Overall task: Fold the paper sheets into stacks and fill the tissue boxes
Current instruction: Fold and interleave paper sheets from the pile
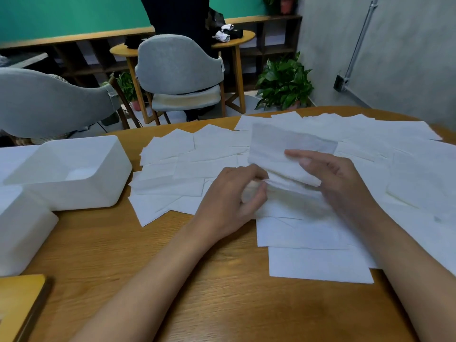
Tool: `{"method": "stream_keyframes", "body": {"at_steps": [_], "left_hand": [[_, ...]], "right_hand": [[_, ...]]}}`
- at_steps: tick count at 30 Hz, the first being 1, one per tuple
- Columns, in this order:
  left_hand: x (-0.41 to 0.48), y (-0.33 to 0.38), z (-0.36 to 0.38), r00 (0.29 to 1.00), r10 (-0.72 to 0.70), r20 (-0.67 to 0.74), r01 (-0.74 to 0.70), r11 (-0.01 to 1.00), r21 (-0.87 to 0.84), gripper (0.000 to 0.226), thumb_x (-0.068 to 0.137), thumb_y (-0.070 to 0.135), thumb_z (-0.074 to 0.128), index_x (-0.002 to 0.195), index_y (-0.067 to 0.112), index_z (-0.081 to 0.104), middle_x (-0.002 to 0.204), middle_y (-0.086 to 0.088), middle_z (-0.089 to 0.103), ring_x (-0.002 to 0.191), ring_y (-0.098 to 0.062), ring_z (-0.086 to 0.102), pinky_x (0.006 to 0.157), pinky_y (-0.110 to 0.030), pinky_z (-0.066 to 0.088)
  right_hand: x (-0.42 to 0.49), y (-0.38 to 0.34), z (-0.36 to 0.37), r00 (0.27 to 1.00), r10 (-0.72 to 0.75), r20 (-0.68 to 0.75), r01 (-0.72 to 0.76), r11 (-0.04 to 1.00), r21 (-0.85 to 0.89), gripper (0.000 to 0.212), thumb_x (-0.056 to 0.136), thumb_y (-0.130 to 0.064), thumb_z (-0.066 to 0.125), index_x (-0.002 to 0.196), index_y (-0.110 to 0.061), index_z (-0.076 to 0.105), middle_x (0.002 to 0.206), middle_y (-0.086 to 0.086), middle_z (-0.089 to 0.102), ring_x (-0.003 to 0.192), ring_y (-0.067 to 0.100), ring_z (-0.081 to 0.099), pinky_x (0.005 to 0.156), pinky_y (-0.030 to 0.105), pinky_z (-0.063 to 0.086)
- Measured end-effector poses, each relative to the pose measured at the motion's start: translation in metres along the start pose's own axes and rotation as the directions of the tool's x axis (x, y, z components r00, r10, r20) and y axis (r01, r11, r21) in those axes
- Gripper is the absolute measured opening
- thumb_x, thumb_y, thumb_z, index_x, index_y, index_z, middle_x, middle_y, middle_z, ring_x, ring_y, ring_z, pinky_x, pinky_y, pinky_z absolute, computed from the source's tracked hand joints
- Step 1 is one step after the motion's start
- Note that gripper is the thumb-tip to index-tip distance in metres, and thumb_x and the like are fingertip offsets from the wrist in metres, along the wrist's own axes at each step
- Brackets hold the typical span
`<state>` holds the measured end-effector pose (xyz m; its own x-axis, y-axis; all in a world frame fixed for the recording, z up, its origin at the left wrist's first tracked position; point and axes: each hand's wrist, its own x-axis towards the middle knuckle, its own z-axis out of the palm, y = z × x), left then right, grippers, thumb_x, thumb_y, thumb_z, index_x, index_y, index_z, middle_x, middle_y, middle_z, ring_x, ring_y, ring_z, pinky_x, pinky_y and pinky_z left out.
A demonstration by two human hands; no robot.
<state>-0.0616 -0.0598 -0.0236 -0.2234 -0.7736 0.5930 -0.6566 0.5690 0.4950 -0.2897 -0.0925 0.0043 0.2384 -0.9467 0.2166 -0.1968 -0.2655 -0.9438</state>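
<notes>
White paper sheet (283, 146), raised over the counter (197, 292) centre, is pinched at its lower edge by the left hand (232, 201); the right hand (333, 178) lays straight fingers against it (thumb hidden). Loose sheets (197, 166) spread from ten to three o'clock; tissue boxes (81, 191) sit at nine.

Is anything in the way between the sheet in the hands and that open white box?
Nothing visible. The left hand pinches the sheet, the right hand touches it; only flat loose sheets lie on the table toward the box.
</notes>
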Motion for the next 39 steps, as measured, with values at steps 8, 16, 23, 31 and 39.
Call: {"method": "stream_keyframes", "body": {"at_steps": [8,16,23,31,39], "left_hand": [[0.009,0.000,-0.027,0.960,-0.280,-0.003,0.267,0.920,-0.288,0.009,0.097,0.020,0.073,0.098,0.027,0.078,0.100,0.025,0.074,0.102,0.001,0.067,0.081,-0.015,0.049],[0.013,-0.009,-0.032,0.935,-0.355,0.002,0.340,0.894,-0.291,0.014,0.098,0.029,0.074,0.110,0.029,0.081,0.113,0.022,0.075,0.105,0.002,0.065,0.074,-0.009,0.047],[0.010,-0.008,-0.023,0.914,-0.395,-0.096,0.367,0.902,-0.226,0.037,0.094,0.041,0.076,0.129,0.037,0.065,0.126,0.022,0.061,0.114,0.008,0.055,0.083,-0.005,0.042],[0.011,0.004,-0.022,0.853,-0.507,0.121,0.491,0.704,-0.513,0.035,0.096,0.029,0.076,0.129,0.035,0.067,0.095,0.038,0.068,0.090,0.012,0.065,0.068,-0.010,0.050],[0.010,0.002,-0.023,0.816,-0.479,0.324,0.547,0.456,-0.702,0.042,0.089,0.044,0.080,0.128,0.036,0.068,0.124,0.008,0.074,0.117,-0.016,0.071,0.098,-0.038,0.059]], "right_hand": [[-0.004,0.006,0.020,0.978,0.072,0.198,-0.135,0.935,0.329,0.079,0.048,-0.096,0.072,0.097,-0.034,0.084,0.109,0.006,0.078,0.111,0.033,0.072,0.103,0.054,0.051],[-0.007,0.000,0.021,0.985,0.105,0.135,-0.117,0.990,0.084,0.021,0.080,-0.041,0.075,0.081,-0.021,0.081,0.085,-0.001,0.080,0.077,0.016,0.077,0.061,0.021,0.055],[-0.008,-0.002,0.023,0.986,0.128,0.109,-0.140,0.984,0.112,0.016,0.086,-0.032,0.072,0.094,-0.021,0.081,0.093,-0.002,0.081,0.084,0.015,0.078,0.069,0.022,0.059],[-0.002,0.000,0.020,0.996,-0.005,0.085,-0.008,0.989,0.151,0.063,0.094,-0.022,0.073,0.144,-0.051,0.047,0.135,-0.025,0.061,0.124,0.011,0.064,0.104,0.040,0.054],[-0.002,-0.002,0.017,0.992,-0.002,0.122,-0.043,0.930,0.366,0.075,0.090,-0.012,0.071,0.147,-0.052,0.042,0.137,-0.004,0.065,0.125,0.027,0.066,0.102,0.052,0.056]]}}
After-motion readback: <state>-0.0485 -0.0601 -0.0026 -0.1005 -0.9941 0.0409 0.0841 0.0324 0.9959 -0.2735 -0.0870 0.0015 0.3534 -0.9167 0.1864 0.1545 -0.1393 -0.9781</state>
